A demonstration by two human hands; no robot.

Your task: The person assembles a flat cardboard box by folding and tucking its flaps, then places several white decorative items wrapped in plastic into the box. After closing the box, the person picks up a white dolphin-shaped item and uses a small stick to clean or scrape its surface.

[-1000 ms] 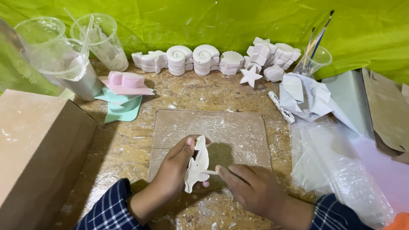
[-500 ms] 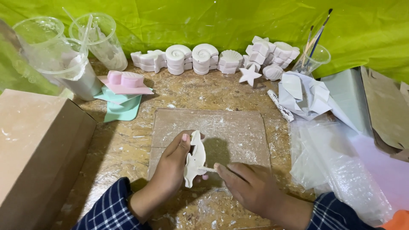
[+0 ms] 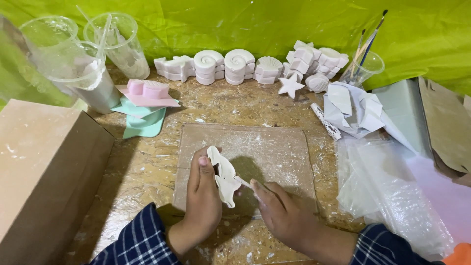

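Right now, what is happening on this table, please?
A person holds a small white plaster figure upright in the left hand and works its edge with a thin stick tool held in the right hand. This happens above a dusty board on the wooden table. Behind it, finished white casts stand in a row, with plastic cups at the left and brushes in a cup at the right.

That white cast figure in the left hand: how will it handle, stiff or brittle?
The white cast figure probably stays stiff: it holds its shape upright in the left hand. Its thin projecting edges look apt to chip. Powder dusting the board suggests a chalky, crumbly surface.
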